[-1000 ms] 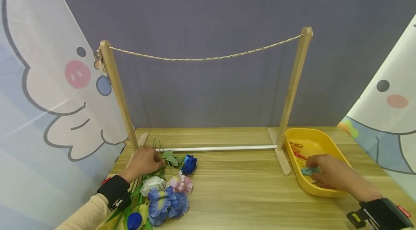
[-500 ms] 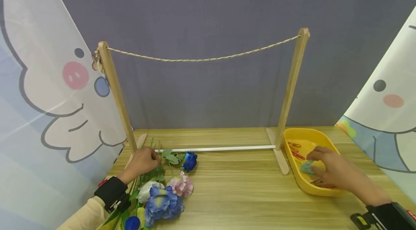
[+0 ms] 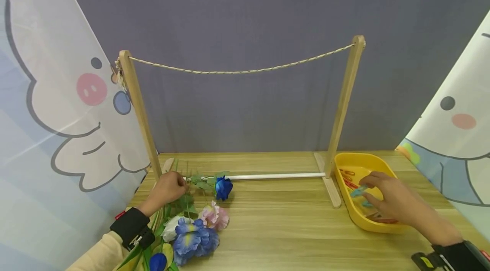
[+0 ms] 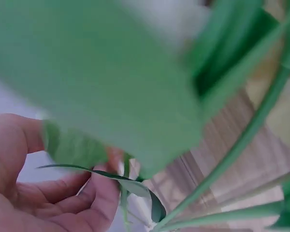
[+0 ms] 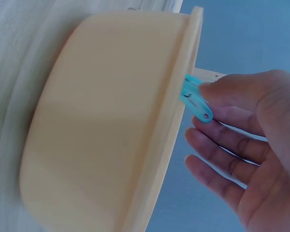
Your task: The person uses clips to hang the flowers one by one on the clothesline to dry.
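My left hand (image 3: 168, 189) pinches a thin green stem, which shows between thumb and fingers in the left wrist view. This stem leads to a blue rose (image 3: 223, 188) with green leaves (image 4: 75, 145). My right hand (image 3: 396, 198) holds a turquoise clothespin (image 5: 197, 99) between thumb and index finger, right at the rim of a yellow basin (image 3: 388, 229). The other three fingers are loosely bent. Inside the basin lie red and orange clothespins (image 3: 347, 174) and another turquoise one. Below my left hand lie a pink flower (image 3: 215, 215) and a blue iris (image 3: 193, 239).
A wooden stand, with left post (image 3: 139, 113) and right post (image 3: 344, 105), carries a sagging rope (image 3: 237, 72) between its tops. A white rod (image 3: 275, 175) joins the feet. A white flower (image 3: 174, 227) and a blue tulip (image 3: 158, 261) lie front left. A grey panel stands behind.
My right hand has lifted the turquoise clothespin a little out of the pile and turned it. The blue rose has tilted slightly as my left hand shifted a little left.
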`<state>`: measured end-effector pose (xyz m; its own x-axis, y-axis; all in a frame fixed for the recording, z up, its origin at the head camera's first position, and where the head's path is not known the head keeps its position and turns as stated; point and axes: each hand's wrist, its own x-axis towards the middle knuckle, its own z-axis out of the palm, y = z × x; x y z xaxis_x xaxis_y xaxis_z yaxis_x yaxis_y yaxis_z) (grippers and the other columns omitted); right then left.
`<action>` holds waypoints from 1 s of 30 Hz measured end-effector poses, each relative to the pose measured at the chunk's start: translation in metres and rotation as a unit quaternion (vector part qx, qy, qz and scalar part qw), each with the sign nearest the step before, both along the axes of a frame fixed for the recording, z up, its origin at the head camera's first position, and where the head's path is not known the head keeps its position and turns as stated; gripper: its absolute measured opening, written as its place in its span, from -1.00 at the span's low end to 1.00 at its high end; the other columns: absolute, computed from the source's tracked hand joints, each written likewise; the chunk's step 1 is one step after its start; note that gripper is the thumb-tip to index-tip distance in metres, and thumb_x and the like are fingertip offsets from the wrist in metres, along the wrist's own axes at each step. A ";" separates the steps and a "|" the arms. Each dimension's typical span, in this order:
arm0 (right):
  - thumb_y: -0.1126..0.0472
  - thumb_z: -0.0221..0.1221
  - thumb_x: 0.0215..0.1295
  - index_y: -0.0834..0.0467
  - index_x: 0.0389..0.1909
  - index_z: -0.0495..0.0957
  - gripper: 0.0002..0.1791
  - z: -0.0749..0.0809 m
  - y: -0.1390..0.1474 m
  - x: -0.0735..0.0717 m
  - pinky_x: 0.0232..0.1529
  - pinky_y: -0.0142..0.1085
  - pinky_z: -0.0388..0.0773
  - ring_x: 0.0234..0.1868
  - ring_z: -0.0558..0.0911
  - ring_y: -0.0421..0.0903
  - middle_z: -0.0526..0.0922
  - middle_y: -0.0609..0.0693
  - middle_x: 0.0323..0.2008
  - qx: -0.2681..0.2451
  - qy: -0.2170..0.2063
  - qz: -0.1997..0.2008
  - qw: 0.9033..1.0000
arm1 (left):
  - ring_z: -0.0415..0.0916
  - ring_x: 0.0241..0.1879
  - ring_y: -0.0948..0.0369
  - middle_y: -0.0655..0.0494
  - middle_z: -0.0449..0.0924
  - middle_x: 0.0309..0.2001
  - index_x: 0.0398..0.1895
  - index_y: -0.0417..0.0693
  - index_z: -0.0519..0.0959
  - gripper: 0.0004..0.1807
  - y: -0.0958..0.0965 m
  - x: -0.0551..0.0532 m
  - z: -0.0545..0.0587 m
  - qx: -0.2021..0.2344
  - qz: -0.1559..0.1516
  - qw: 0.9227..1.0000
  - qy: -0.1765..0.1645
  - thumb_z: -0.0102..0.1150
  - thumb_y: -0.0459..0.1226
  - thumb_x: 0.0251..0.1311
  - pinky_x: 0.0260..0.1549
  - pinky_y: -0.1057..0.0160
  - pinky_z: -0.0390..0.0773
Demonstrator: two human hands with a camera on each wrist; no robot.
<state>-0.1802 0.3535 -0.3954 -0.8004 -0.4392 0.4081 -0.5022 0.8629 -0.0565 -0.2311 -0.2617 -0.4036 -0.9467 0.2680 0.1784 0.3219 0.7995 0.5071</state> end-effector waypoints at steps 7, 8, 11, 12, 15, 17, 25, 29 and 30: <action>0.22 0.57 0.03 0.12 -0.12 0.67 -0.61 0.007 -0.006 0.003 -0.39 -0.23 0.67 -0.34 0.67 -0.11 0.63 -0.15 -0.29 -0.004 0.001 -0.020 1.000 | 0.54 -0.48 0.14 -0.01 0.61 -0.38 -0.51 -0.23 0.59 -0.77 -0.002 0.002 0.006 0.127 0.037 0.984 -0.120 0.17 -0.42 0.37 -0.43 0.09 0.59; 0.22 0.58 0.01 0.10 -0.13 0.67 -0.61 0.007 -0.007 0.003 -0.41 -0.24 0.66 -0.35 0.67 -0.12 0.62 -0.15 -0.29 -0.004 0.004 -0.018 1.000 | 0.59 -0.41 0.09 -0.07 0.66 -0.28 -0.40 -0.29 0.64 -0.83 -0.002 0.002 0.006 0.145 0.050 0.979 -0.131 0.18 -0.41 0.38 -0.38 0.06 0.62; 0.25 0.60 -0.05 0.10 -0.15 0.68 -0.59 0.008 -0.008 0.003 -0.44 -0.30 0.64 -0.37 0.65 -0.16 0.62 -0.16 -0.29 -0.004 0.026 -0.005 1.000 | 0.67 -0.28 -0.01 -0.17 0.69 -0.13 -0.19 -0.36 0.65 -0.85 0.000 0.000 0.008 0.182 0.074 0.970 -0.146 0.19 -0.38 0.40 -0.32 0.01 0.66; 0.27 0.61 -0.08 0.10 -0.15 0.68 -0.57 0.009 -0.007 0.003 -0.45 -0.32 0.63 -0.38 0.65 -0.16 0.62 -0.15 -0.29 -0.005 0.032 0.001 0.999 | 0.67 -0.27 -0.02 -0.18 0.69 -0.13 -0.15 -0.37 0.65 -0.84 0.001 0.000 0.008 0.196 0.081 0.965 -0.151 0.18 -0.37 0.41 -0.30 0.00 0.68; 0.30 0.62 -0.14 0.11 -0.17 0.68 -0.54 0.011 -0.007 0.002 -0.46 -0.33 0.62 -0.39 0.64 -0.16 0.63 -0.14 -0.29 -0.010 0.047 0.010 0.999 | 0.69 -0.26 -0.05 -0.25 0.68 -0.13 -0.07 -0.40 0.60 -0.81 0.003 -0.001 0.010 0.243 0.090 0.951 -0.167 0.15 -0.39 0.42 -0.20 -0.05 0.73; 0.31 0.63 -0.17 0.10 -0.18 0.68 -0.54 0.013 -0.007 0.002 -0.46 -0.32 0.62 -0.39 0.64 -0.15 0.64 -0.13 -0.29 -0.011 0.048 0.009 0.999 | 0.69 -0.24 -0.07 -0.29 0.67 -0.10 -0.01 -0.43 0.56 -0.78 0.005 0.000 0.012 0.268 0.090 0.943 -0.178 0.13 -0.39 0.44 -0.12 -0.09 0.72; 0.29 0.62 -0.16 0.09 -0.20 0.70 -0.57 0.024 -0.012 0.005 -0.49 -0.32 0.59 -0.39 0.64 -0.12 0.65 -0.11 -0.29 -0.022 0.056 -0.001 0.998 | 0.71 -0.17 0.03 -0.22 0.70 -0.06 0.11 -0.46 0.51 -0.71 0.009 0.012 0.026 0.296 0.094 0.941 -0.137 0.12 -0.41 0.45 -0.13 0.09 0.72; 0.31 0.62 -0.18 0.09 -0.19 0.70 -0.55 0.030 -0.015 0.007 -0.48 -0.30 0.60 -0.37 0.65 -0.10 0.67 -0.09 -0.26 -0.027 0.068 0.001 0.997 | 0.73 -0.20 0.04 -0.22 0.69 -0.08 0.16 -0.46 0.47 -0.66 0.012 0.017 0.036 0.334 0.075 0.932 -0.121 0.15 -0.35 0.49 -0.14 0.09 0.74; 0.32 0.61 -0.18 0.09 -0.18 0.70 -0.54 0.032 -0.016 0.007 -0.48 -0.29 0.60 -0.36 0.65 -0.09 0.68 -0.08 -0.25 -0.029 0.072 0.002 0.997 | 0.73 -0.20 0.04 -0.20 0.70 -0.09 0.17 -0.47 0.46 -0.64 0.013 0.018 0.038 0.342 0.070 0.930 -0.118 0.15 -0.34 0.49 -0.14 0.09 0.74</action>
<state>-0.1729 0.3377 -0.3636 -0.7300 -0.4145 0.5434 -0.5124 0.8581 -0.0338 -0.2128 -0.2485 -0.3654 -0.9981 0.0401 0.0459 0.0556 0.2906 0.9552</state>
